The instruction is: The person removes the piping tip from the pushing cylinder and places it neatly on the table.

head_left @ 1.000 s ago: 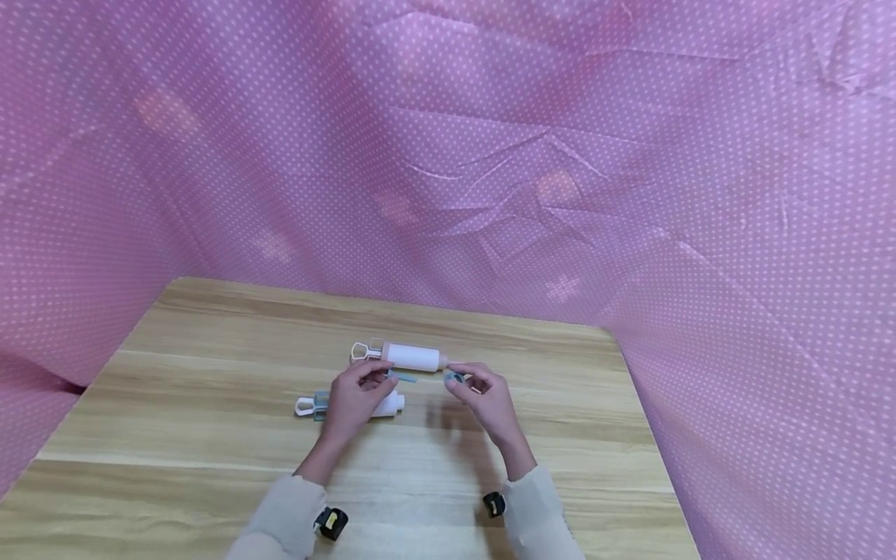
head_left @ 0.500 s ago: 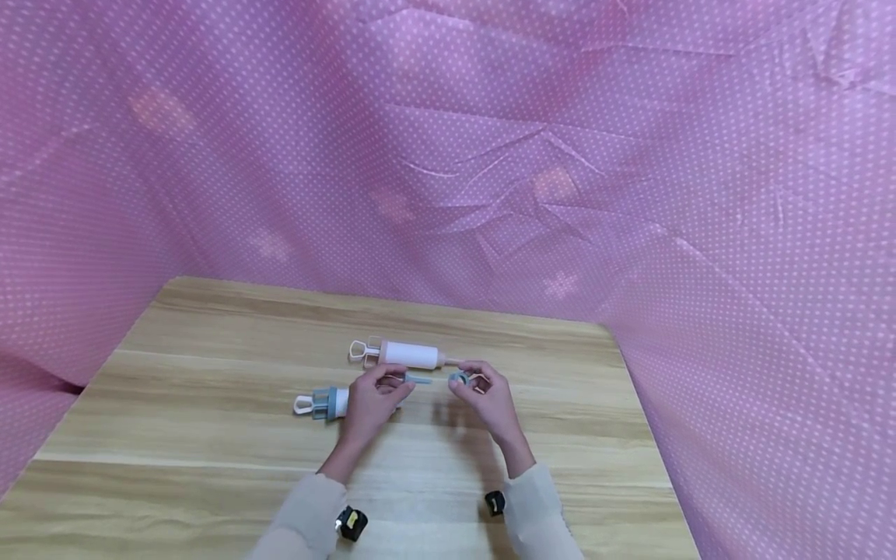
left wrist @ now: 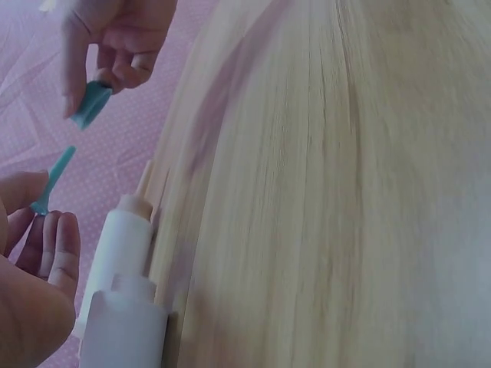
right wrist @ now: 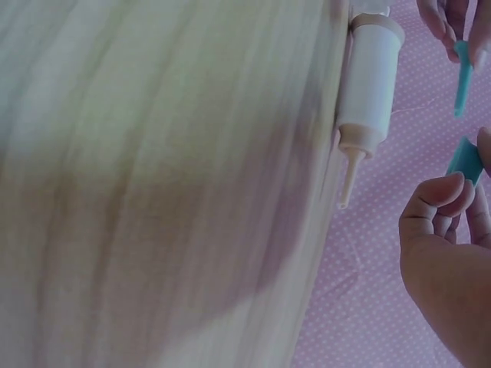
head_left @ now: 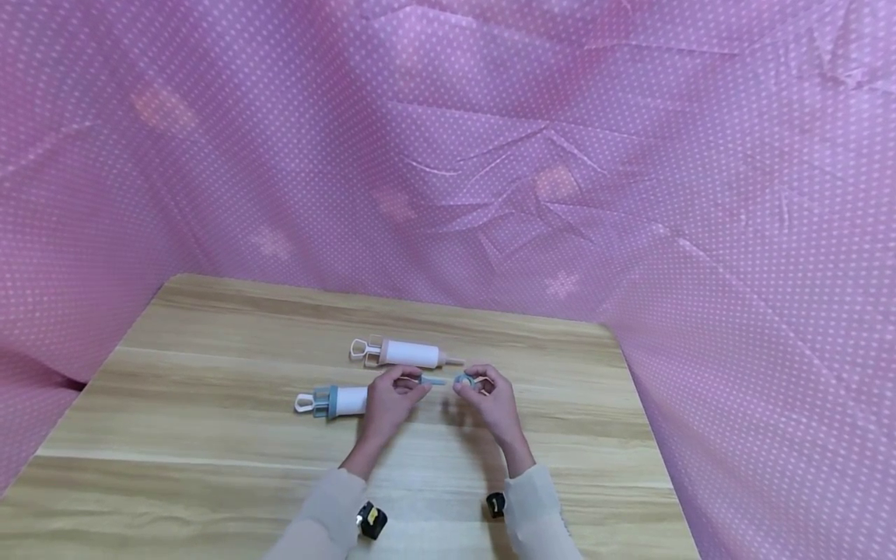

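My left hand (head_left: 392,403) pinches a slim teal nozzle (left wrist: 58,175) by its wider end, the narrow tip pointing at the other hand. Between the thumb and fingers of my right hand (head_left: 495,403) is a teal ring-shaped cap (right wrist: 465,159). A small gap separates nozzle and cap in both wrist views. Behind the left wrist lies a large white syringe (head_left: 351,400) with a teal collar and white handle; the hand hides its front end. Beyond the hands rests a second white syringe (head_left: 411,355), with beige-pink collar and a beige-pink nozzle fitted.
Both syringes lie on a wood-grain table (head_left: 231,420), handles to the left. Pink dotted cloth (head_left: 448,171) hangs behind and at both sides of it. A black wrist camera (head_left: 372,520) sits below the left sleeve, another black camera (head_left: 495,504) by the right.
My left hand has moved right with the nozzle, bringing its tip close to the cap and uncovering more of the teal-collared syringe. My right hand has shifted slightly right, and the cap has turned.
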Demonstrator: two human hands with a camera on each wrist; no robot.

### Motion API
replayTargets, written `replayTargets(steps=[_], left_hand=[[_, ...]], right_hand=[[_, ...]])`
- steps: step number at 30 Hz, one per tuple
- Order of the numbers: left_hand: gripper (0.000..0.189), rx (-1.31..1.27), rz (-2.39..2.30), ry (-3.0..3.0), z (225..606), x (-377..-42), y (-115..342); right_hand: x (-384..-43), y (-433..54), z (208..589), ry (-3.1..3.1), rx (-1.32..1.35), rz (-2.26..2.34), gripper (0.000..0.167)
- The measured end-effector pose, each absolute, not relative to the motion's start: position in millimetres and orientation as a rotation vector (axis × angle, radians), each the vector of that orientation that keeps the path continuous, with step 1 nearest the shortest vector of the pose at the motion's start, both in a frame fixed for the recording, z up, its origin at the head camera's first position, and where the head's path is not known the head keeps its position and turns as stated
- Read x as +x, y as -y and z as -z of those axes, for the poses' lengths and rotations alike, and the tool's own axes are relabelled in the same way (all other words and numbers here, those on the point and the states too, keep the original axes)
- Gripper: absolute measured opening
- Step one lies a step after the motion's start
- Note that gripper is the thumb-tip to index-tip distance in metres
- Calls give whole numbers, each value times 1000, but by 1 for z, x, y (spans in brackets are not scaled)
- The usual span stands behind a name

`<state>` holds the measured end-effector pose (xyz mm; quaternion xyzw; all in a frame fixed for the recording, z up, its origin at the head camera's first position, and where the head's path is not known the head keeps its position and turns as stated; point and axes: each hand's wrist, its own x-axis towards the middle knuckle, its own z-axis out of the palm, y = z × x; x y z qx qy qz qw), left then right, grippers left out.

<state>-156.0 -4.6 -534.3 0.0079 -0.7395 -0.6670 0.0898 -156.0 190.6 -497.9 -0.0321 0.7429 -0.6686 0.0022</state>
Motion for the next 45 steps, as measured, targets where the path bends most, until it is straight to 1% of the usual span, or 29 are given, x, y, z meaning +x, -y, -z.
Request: replayTargets(steps=[5, 13, 18, 22, 29, 37, 45], left_hand=[[24, 50, 1974, 2210, 534, -159, -6], [23, 117, 1952, 2238, 542, -158, -22], [18, 181, 1918, 2269, 549, -156, -30], [18, 164, 1911, 2272, 553, -157, -35], [20, 140, 1875, 2298, 557, -157, -41], [21, 172, 1818, 2357, 564, -156, -47], [20, 253, 1694, 2477, 572, -154, -50]], right_hand=[[-158, -195, 504, -2345, -81, 2089, 34], [-171, -202, 538, -2359, 22, 2106, 32], [-170, -204, 544, -2382, 76, 2071, 31], [-170, -207, 546, -2395, 96, 2050, 34], [-168, -211, 542, -2388, 145, 1988, 36], [-157, -208, 516, -2392, 122, 1949, 34], [-155, -212, 516, -2414, 127, 1931, 31]])
